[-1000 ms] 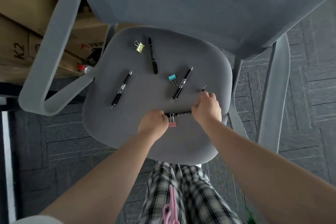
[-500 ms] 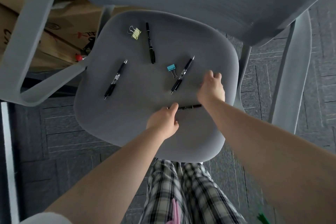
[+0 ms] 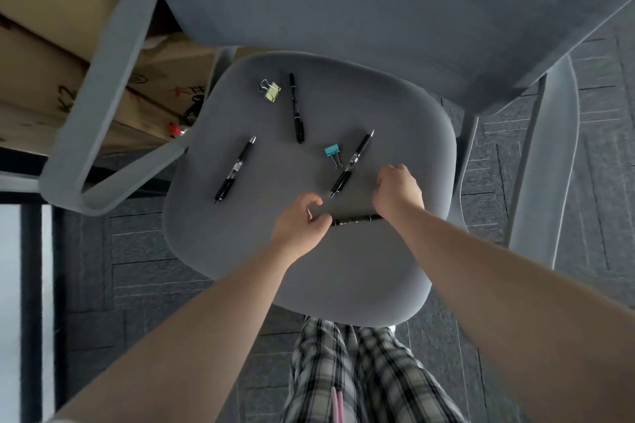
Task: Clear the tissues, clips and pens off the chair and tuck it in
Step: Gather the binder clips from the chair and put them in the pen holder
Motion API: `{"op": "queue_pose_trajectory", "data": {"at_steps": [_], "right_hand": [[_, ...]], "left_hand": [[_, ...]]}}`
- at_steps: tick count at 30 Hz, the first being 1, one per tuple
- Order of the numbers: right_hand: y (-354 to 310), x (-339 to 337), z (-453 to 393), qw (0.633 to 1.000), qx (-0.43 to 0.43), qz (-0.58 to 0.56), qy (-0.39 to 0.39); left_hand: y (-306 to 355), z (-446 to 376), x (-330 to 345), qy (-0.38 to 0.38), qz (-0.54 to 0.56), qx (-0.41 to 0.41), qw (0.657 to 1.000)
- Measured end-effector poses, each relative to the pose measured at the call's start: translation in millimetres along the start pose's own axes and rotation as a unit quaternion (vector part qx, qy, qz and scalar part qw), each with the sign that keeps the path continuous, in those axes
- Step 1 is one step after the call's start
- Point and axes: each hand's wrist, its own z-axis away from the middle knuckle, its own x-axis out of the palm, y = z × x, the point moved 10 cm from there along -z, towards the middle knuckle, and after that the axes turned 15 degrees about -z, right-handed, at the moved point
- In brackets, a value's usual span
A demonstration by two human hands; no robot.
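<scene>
A grey chair seat carries a yellow-green binder clip, a blue binder clip, a black marker near the back, and two black click pens. A second black marker lies crosswise near the front, between my hands. My left hand curls its fingers on this marker's left end, the thumb arched above. My right hand is a closed fist over the marker's right end, and what it holds is hidden. No tissues are in view.
The chair's mesh backrest fills the top and its grey armrests flank the seat. Cardboard boxes stand at the left. Dark carpet tiles cover the floor. My plaid trousers are at the seat's front edge.
The pink clip by my left hand and the pen tip sticking out of my right fist have gone from view. My left hand has shifted to the front marker's end.
</scene>
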Motion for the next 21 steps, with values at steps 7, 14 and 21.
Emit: {"op": "queue_pose_trajectory", "data": {"at_steps": [7, 14, 21], "right_hand": [[-34, -9, -1, 0.996, -0.065, -0.054, 0.011], [-72, 0, -21, 0.994, -0.066, -0.074, 0.037], [-86, 28, -32, 0.999, -0.017, -0.026, 0.02]], "left_hand": [[4, -27, -50, 0.064, -0.01, -0.01, 0.998], [18, -85, -122, 0.165, -0.087, 0.005, 0.982], [30, -121, -164, 0.188, -0.148, 0.02, 0.971]]}}
